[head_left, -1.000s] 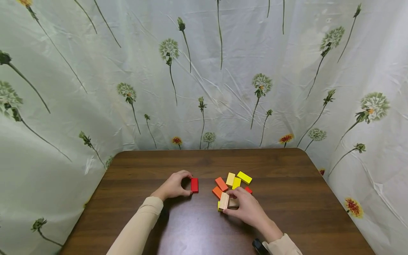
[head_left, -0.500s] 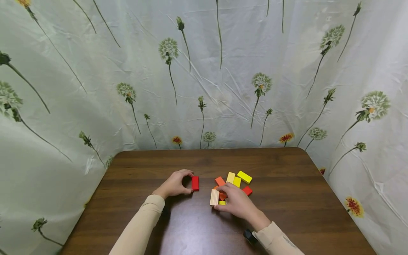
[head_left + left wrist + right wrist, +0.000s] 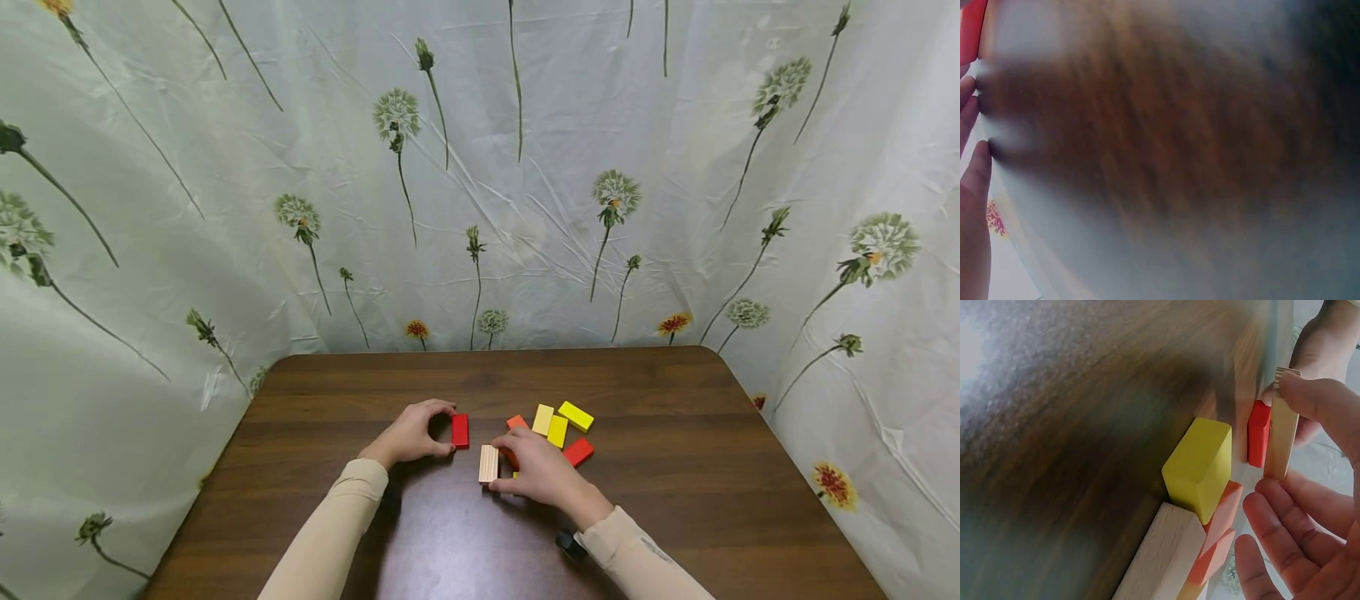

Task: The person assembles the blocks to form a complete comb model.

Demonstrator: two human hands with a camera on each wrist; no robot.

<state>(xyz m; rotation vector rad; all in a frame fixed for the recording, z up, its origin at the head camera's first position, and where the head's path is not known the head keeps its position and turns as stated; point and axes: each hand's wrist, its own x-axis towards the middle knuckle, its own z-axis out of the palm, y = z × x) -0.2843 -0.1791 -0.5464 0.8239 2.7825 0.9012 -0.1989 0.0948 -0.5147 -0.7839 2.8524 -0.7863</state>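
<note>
My left hand (image 3: 411, 433) pinches the ends of a red block (image 3: 460, 432) on the table between thumb and fingers. To its right, my right hand (image 3: 536, 467) holds a striped natural-wood block (image 3: 488, 465) by its two ends. From the right wrist, that wooden block (image 3: 1281, 431) stands between thumb and fingertips, near the red block (image 3: 1259, 432). A small gap parts the two blocks in the head view. Only an edge of the red block (image 3: 971, 31) enters the left wrist view, which is mostly blurred.
Right of the hands lie loose blocks: orange (image 3: 516, 423), pale wood (image 3: 543, 419), two yellow ones (image 3: 557, 431) and a red one (image 3: 578, 452). The right wrist view shows a yellow block (image 3: 1200, 469) beside a plain wooden one (image 3: 1163, 550). A dandelion-print curtain (image 3: 555, 250) hangs behind the brown table (image 3: 675, 500).
My right hand has carried the wooden block left from the pile toward the red block, uncovering more of the other red block. The left hand has barely moved.
</note>
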